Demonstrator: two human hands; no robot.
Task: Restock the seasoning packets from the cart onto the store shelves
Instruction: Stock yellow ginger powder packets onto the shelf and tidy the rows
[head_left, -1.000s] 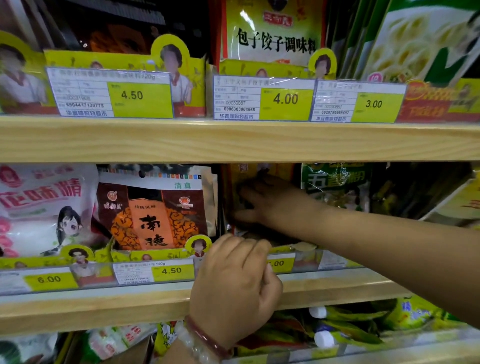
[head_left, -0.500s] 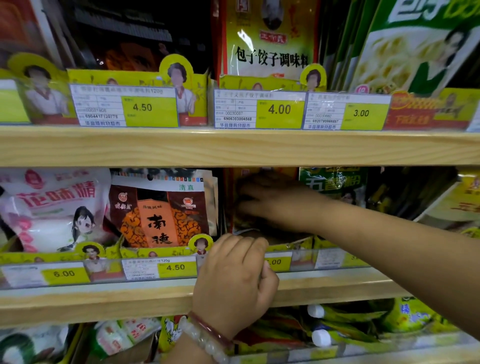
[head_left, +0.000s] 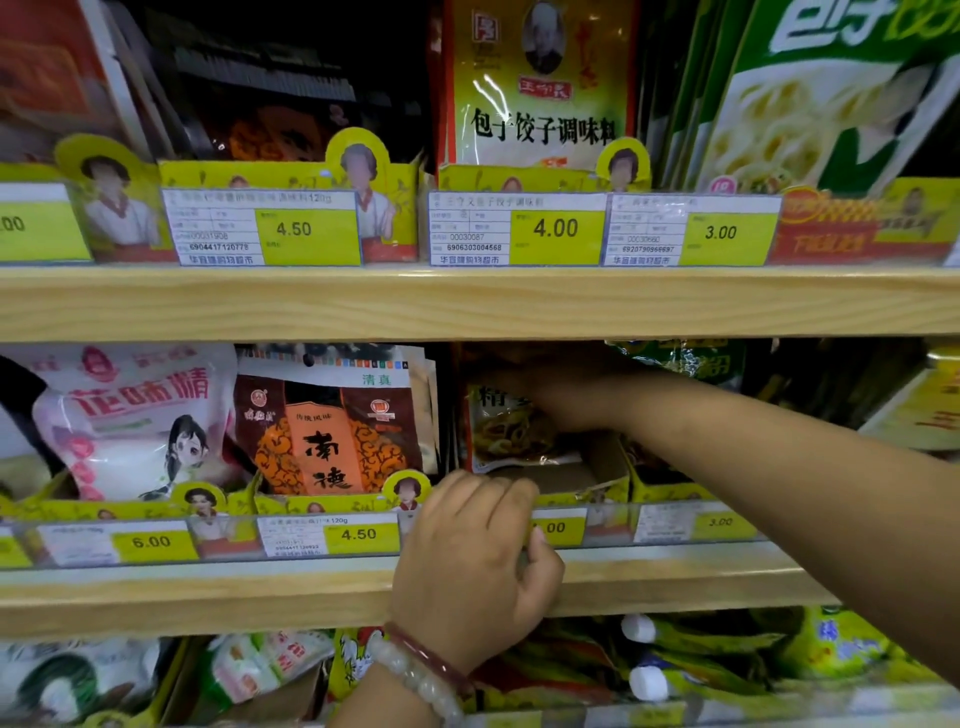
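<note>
**Desk:** Where does the restock stand?

**Me:** Mid-placement, I judge; my right hand (head_left: 550, 387) reaches deep into the middle shelf (head_left: 208, 597), on top of a seasoning packet (head_left: 511, 431) standing in its yellow display tray (head_left: 582, 491) at about one o'clock from my left hand (head_left: 470, 566); the shadow hides the right fingers, so I cannot tell whether they grip the packet or only press it. The left hand curls its fingers over the tray's front lip, bracing it. The cart is out of view, so I cannot say how much stock remains.

**Desk:** What crowds the slot?

**Me:** A brown-and-orange packet (head_left: 327, 436) sits just beside it at nine o'clock, a pink-and-white bag (head_left: 130, 421) beyond that; green packets (head_left: 680, 358) press in at three o'clock; the upper shelf board (head_left: 467, 304) hangs low at twelve, leaving little headroom, and the price-tag strip (head_left: 208, 540) runs across the front.
</note>
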